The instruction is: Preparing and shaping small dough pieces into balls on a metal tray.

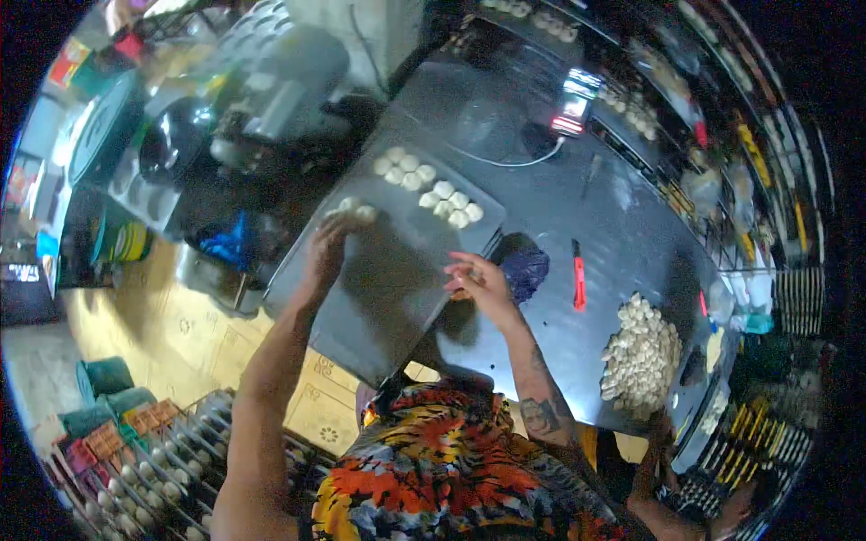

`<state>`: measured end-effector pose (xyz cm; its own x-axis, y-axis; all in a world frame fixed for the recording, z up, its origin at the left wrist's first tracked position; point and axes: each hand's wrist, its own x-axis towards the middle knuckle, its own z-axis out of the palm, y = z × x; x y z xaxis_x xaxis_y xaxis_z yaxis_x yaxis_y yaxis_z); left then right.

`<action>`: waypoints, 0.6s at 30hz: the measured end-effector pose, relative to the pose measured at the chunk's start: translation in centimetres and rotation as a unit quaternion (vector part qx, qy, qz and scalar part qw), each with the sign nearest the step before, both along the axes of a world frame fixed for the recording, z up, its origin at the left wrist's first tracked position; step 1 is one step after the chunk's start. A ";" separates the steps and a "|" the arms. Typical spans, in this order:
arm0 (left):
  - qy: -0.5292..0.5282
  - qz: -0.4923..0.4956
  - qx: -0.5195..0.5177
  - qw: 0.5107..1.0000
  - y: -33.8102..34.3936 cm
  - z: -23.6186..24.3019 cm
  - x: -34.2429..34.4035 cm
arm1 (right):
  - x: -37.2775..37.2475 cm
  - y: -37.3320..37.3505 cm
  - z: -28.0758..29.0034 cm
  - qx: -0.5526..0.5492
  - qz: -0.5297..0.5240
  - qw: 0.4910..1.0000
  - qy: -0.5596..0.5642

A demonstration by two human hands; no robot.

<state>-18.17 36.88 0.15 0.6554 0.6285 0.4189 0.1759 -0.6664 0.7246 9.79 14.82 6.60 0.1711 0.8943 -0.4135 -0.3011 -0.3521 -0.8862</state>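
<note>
At the near side of a small group of pale dough balls [364, 213] is my left hand [330, 239], its fingers closed against them. They rest on a dark metal tray [352, 320], at its left edge. Two tighter clusters of round dough balls, one at the back [405, 169] and one farther right [451, 205], lie on the same tray. Above the tray's right edge hovers my right hand [480, 281], fingers spread and partly bent, with nothing seen in it. A crumpled dark purple plastic bag [526, 273] is just beyond it.
Right of the tray, the metal table [541, 361] carries a red-handled cutter [579, 278], a heap of dough pieces [642, 356] and a lit phone [575, 101] on a white cable. Another person's arm [651, 469] shows at lower right. Racks holding dough balls [162, 478] stand at lower left.
</note>
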 end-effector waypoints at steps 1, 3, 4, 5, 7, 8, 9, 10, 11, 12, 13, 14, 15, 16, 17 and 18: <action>-0.006 -0.011 0.000 1.000 0.1 -1.4 -0.3 | 1.9 -0.5 -0.1 0.000 -0.011 1.000 -0.006; 0.141 0.052 0.072 0.986 -1.4 -3.5 -1.1 | 6.0 -1.4 -0.7 -0.002 -0.021 0.999 -0.027; 0.160 0.070 0.112 0.978 -2.3 -3.1 -0.1 | 8.7 -1.8 -1.8 0.032 -0.065 0.997 -0.030; 0.180 0.092 0.155 0.967 -2.8 -2.2 0.9 | 12.0 -1.4 -2.5 0.070 -0.104 0.992 -0.031; 0.258 0.116 0.192 0.940 -3.9 -0.7 1.6 | 17.8 1.1 -2.0 0.066 -0.179 0.954 -0.231; 0.337 0.145 0.226 0.903 -4.2 -0.1 1.5 | 20.1 3.2 -2.0 0.108 -0.234 0.937 -0.236; 0.326 0.134 0.196 0.915 -3.4 -0.6 -0.3 | 22.1 5.7 -2.3 0.135 -0.268 0.913 -0.275; 0.313 0.122 0.169 0.927 -2.6 -0.8 -1.7 | 24.5 8.5 -2.9 0.163 -0.305 0.885 -0.313; 0.300 0.105 0.172 0.932 -3.7 1.8 2.2 | 29.6 9.2 -3.8 0.216 -0.342 0.864 -0.301; 0.212 0.146 -0.011 0.966 -5.7 4.9 5.1 | 34.3 8.3 -4.8 0.186 -0.346 0.858 -0.331; 0.140 0.208 -0.188 0.949 -8.0 8.1 4.4 | 34.1 10.1 -5.1 0.164 -0.336 0.867 -0.329; 0.117 0.241 -0.137 0.954 -10.4 8.5 3.6 | 35.5 11.7 -4.6 0.181 -0.288 0.869 -0.358; 0.093 0.269 -0.087 0.955 -13.3 8.6 2.5 | 36.8 12.4 -4.3 0.196 -0.241 0.868 -0.389; 0.132 0.288 -0.126 0.940 -16.6 8.9 0.7 | 36.9 12.7 -4.6 0.197 -0.244 0.870 -0.381; 0.169 0.317 -0.166 0.918 -19.6 9.6 -0.9 | 35.6 14.0 -3.9 0.174 -0.217 0.873 -0.402; 0.174 0.326 -0.162 0.915 -20.1 9.4 -1.5 | 34.3 14.9 -3.2 0.149 -0.191 0.873 -0.424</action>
<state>-19.67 16.82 9.60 0.1541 0.9878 -0.0220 0.7172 -0.0966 0.6901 44.05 29.74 3.41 0.6110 0.7518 0.2478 0.4625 -0.0850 -0.8825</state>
